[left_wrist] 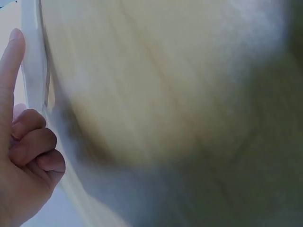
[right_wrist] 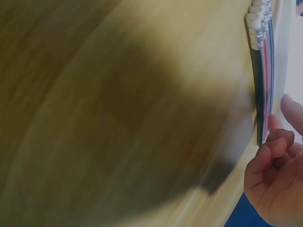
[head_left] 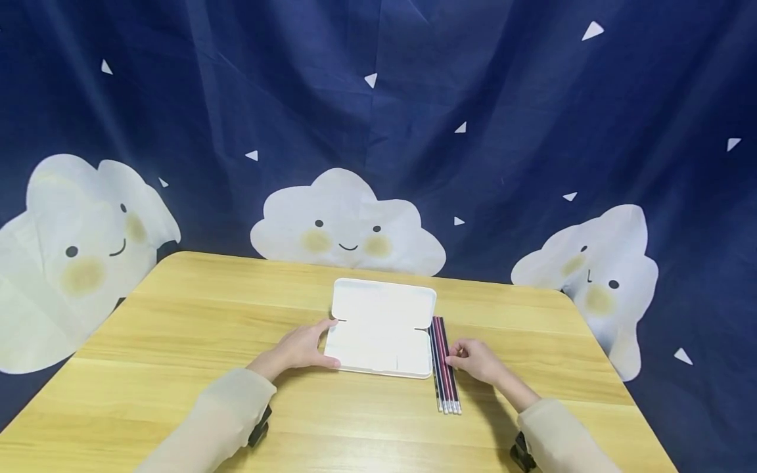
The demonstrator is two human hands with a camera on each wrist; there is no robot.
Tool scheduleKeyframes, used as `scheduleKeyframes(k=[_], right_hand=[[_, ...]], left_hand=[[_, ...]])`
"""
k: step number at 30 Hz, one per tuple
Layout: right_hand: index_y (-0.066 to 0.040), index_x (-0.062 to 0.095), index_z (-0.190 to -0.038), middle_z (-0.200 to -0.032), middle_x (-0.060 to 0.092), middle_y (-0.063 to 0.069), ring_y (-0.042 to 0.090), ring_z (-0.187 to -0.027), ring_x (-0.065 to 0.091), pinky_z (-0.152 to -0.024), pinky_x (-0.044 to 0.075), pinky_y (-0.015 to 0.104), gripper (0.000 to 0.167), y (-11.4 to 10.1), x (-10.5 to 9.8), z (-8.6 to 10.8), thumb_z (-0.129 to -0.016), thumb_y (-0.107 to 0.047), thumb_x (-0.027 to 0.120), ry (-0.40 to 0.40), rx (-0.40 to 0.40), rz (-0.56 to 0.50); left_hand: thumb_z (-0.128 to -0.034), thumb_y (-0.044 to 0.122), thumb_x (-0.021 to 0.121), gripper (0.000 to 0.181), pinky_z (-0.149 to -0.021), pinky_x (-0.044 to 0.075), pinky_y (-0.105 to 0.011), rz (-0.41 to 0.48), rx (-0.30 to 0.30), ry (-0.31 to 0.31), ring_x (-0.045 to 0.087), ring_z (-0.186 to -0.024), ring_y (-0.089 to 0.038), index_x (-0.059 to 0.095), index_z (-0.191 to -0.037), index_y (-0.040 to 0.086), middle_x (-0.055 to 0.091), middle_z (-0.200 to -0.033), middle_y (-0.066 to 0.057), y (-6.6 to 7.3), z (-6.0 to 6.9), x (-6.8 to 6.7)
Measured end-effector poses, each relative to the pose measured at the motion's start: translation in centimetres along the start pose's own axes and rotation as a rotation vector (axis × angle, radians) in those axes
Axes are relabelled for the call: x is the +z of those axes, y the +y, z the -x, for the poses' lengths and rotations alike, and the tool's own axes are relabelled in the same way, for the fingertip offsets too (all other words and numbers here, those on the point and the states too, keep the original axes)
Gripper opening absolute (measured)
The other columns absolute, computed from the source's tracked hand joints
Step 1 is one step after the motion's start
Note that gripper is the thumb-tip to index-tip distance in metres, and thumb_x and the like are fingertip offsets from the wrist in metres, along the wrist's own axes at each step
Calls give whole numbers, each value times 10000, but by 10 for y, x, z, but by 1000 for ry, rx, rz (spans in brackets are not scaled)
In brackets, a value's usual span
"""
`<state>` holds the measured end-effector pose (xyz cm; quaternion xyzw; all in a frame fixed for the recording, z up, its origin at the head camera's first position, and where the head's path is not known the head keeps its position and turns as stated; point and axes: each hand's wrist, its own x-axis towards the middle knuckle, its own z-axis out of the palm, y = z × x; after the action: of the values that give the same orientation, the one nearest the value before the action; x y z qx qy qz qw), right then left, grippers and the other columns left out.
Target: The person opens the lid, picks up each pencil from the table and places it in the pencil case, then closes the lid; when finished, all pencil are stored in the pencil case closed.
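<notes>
A white hinged pencil case (head_left: 378, 348) lies unfolded on the table, its lid (head_left: 384, 302) tipped toward the back. My left hand (head_left: 301, 346) holds the case's left side, thumb at the front corner and a finger near the hinge. In the left wrist view, that thumb (left_wrist: 10, 66) lies straight along the white edge while other fingers curl in. Several striped pencils (head_left: 445, 368) rest side by side along the case's right edge, white erasers toward me. At their right, my right hand (head_left: 478, 361) touches them with a fingertip; its thumb (right_wrist: 292, 113) stands apart, other fingers bent.
A light wooden table (head_left: 207, 315) carries everything. Behind its far edge hangs a dark blue curtain (head_left: 331, 85) with smiling white clouds and small triangles. Both forearms have pale sleeves (head_left: 230, 407) with dark devices at the wrists.
</notes>
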<state>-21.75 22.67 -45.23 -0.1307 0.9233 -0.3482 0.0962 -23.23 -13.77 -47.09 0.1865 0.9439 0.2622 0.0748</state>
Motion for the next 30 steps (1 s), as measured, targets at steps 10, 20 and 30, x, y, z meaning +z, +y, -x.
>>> scheduleKeyframes(k=[10, 20, 30], right_hand=[[-32, 546, -797, -653, 468, 13, 135, -605, 414, -548, 366, 245, 130, 2, 6, -3, -797, -98, 658, 24, 78, 62], [-35, 564, -710, -652, 511, 0, 120, -557, 406, -494, 334, 222, 124, 1, 1, 0, -757, -117, 644, 45, 181, 190], [-88, 488, -575, -495, 335, -58, 74, -450, 267, -425, 214, 183, 242, 4, 0, 2, -797, -130, 573, 62, 201, 217]], left_hand=[[-624, 499, 776, 949, -889, 424, -512, 32, -7, -37, 516, -1108, -373, 379, -1365, 60, 513, -1263, -225, 0, 0, -2], [-617, 506, 778, 957, -862, 445, -491, 43, -5, -34, 552, -1048, -355, 369, -1362, 67, 562, -1183, -234, 2, -2, -2], [-617, 505, 778, 945, -829, 458, -485, 46, -10, -39, 574, -982, -324, 373, -1356, 76, 586, -1136, -228, 2, -1, -3]])
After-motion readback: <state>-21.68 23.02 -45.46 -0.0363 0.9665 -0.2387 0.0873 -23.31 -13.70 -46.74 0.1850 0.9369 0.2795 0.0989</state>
